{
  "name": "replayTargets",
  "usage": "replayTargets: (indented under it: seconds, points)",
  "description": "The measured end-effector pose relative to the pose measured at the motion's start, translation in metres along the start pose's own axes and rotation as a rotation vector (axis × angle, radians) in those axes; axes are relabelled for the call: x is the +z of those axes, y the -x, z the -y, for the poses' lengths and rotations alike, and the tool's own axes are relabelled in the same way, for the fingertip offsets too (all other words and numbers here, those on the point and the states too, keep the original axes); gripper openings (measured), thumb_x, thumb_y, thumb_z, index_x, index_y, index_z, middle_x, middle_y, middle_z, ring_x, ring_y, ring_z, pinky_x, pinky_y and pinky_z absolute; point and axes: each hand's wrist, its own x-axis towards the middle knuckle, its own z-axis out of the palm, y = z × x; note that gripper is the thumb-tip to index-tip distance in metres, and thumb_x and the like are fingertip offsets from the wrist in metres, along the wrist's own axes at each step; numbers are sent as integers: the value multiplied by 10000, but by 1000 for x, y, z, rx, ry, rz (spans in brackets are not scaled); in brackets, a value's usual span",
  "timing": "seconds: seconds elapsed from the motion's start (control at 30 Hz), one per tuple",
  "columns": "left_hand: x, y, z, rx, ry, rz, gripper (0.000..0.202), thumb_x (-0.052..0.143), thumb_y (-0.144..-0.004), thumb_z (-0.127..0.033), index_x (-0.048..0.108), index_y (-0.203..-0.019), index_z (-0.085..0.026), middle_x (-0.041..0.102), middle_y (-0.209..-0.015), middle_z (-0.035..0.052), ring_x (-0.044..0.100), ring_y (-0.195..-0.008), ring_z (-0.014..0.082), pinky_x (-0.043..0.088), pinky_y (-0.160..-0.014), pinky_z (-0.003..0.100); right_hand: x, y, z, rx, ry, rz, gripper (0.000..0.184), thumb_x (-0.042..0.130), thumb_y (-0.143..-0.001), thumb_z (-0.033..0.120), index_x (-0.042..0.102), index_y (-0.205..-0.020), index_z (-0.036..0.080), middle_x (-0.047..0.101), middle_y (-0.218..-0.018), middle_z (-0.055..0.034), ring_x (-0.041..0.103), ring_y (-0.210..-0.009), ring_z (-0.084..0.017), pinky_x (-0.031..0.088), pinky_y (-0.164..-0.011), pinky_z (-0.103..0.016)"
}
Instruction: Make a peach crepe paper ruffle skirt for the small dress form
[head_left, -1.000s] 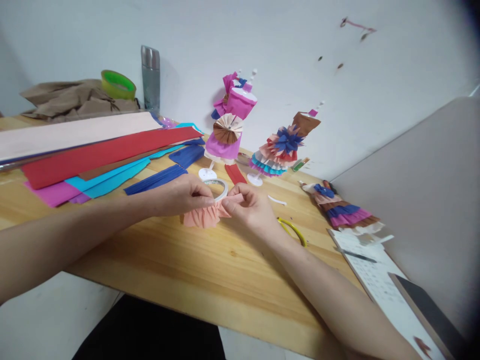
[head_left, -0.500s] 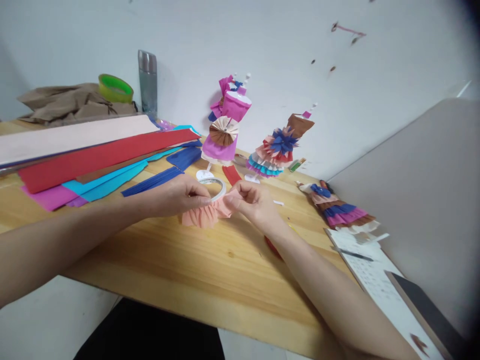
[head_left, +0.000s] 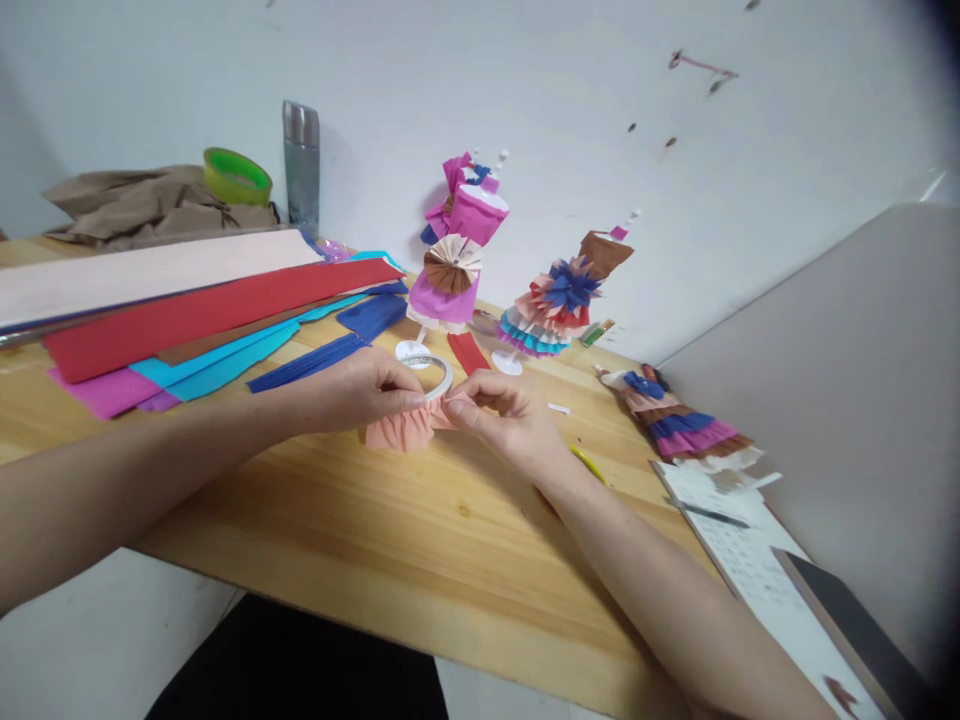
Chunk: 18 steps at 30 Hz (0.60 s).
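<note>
Peach crepe ruffle lies on the wooden surface, just in front of the pink dress form. Left hand: grip pinched on the ruffle's top edge. Right hand: grip pinched on its right end. White tape roll sits between ruffle and dress form. Layered-skirt dress form stands just right of the pink one. Stacked crepe sheets lie to its left.
</note>
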Motion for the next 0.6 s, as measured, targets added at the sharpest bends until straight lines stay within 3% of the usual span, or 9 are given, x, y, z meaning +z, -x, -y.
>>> replayTargets:
  seconds: [0.3, 0.6]
  points:
    - [0, 0, 2, 36, -27, -19, 335, 473, -793, -281, 342, -504, -174, 289, -501, -53, 302, -501, 83, 199, -467, 220, 0, -3, -6, 112, -77, -13, 189, 667, -704, 334, 602, -619, 178, 613, -580, 2, 527, -548, -120, 425, -550, -264]
    - [0, 1, 2, 1, -1, 9, 306, 488, -787, -262, 425, -503, -166, 407, -473, -43, 388, -480, 88, 258, -454, 202, 3, -5, -11, 140, -61, -78, 203, 670, -664, 333, 559, -593, 178, 585, -554, 4, 505, -518, -117, 384, -511, -258]
